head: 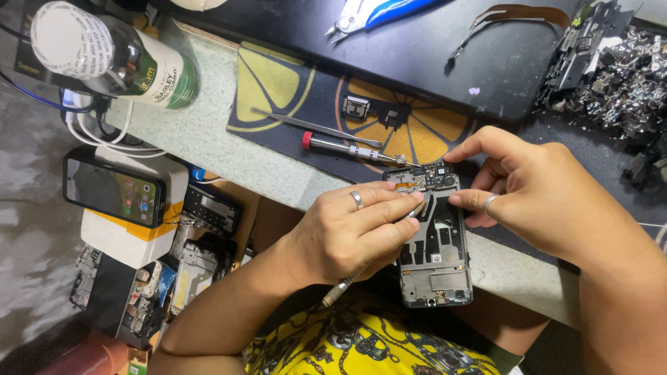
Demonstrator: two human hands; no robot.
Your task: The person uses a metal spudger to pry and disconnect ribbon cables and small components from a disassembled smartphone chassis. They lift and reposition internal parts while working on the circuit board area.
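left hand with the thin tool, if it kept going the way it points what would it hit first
The left hand aims its thin tool up-right, so it would likely first meet the small circuit board atop the opened phone frame, though depth is unclear.

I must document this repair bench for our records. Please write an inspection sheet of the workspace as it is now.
Surface: pale speckled bench top with a dark mat with yellow citrus print.
Job's things: opened phone frame, small circuit board at its top end, thin metal tool.
Clutter: screwdriver, tweezers, spray can, blue-handled cutters, heap of metal parts, phone carcasses.
Grippers: left hand holds the tool; right hand fingers steady the board.
Cables: white and blue leads at left.
Surroundings: lit phone on a white box.
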